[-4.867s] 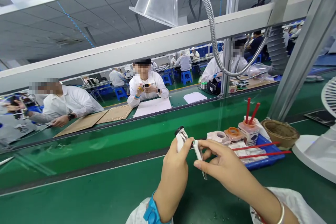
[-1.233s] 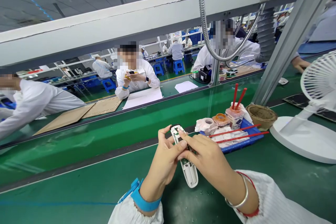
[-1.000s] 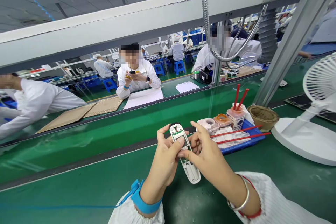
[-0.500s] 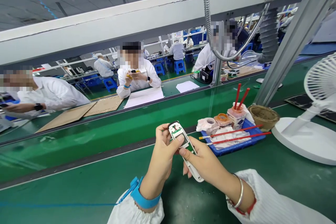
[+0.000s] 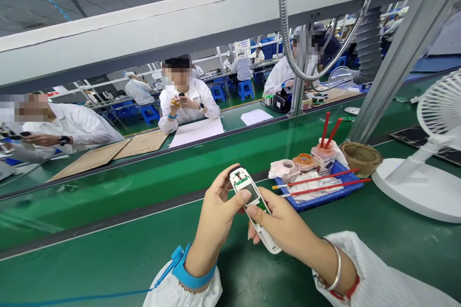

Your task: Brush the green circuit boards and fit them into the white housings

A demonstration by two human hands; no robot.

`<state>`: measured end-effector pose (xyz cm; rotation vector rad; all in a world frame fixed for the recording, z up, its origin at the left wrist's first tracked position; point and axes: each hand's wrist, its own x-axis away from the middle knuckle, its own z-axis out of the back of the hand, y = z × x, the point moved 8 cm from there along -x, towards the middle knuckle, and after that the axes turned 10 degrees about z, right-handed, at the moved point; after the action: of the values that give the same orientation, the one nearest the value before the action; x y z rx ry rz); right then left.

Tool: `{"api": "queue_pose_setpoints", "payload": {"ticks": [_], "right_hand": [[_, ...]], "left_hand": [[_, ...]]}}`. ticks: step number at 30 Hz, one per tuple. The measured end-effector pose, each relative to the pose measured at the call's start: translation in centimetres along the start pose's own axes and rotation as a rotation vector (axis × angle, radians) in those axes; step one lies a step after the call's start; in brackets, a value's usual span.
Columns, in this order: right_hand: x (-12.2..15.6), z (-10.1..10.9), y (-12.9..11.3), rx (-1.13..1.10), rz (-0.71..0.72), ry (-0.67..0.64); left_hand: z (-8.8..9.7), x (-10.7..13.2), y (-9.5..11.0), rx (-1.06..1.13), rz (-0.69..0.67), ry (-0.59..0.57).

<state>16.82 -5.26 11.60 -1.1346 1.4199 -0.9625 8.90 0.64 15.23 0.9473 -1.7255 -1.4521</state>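
Note:
A slim white device shell [image 5: 248, 196] with a green circuit board showing inside is held between both hands above the green bench. My left hand [image 5: 215, 216] wraps its upper half from the left, thumb pressed on the board. My right hand [image 5: 284, 228] cups the lower half from the right, thumb on its face. A blue strap circles my left wrist; a silver bangle sits on my right.
A blue tray [image 5: 326, 192] with red brushes, tape rolls and a small jar lies right of my hands. Beyond it are a brown bowl [image 5: 360, 156] and a white desk fan [image 5: 428, 163]. Several people in white coats [image 5: 187, 103] work across the conveyor.
Earlier my right hand held a separate flat piece beside the shell. Over the last second my right fingers dropped from the shell's face to cup its lower half; the shell tilted slightly.

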Motion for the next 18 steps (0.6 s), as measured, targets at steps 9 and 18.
{"api": "queue_pose_setpoints", "payload": {"ticks": [9, 18], "right_hand": [[0.25, 0.02, -0.65, 0.022, 0.044, 0.014], [0.31, 0.17, -0.38, 0.05, 0.067, 0.024]], "left_hand": [[0.01, 0.34, 0.14, -0.059, -0.039, -0.022], [-0.24, 0.74, 0.03, -0.097, -0.038, -0.004]]}}
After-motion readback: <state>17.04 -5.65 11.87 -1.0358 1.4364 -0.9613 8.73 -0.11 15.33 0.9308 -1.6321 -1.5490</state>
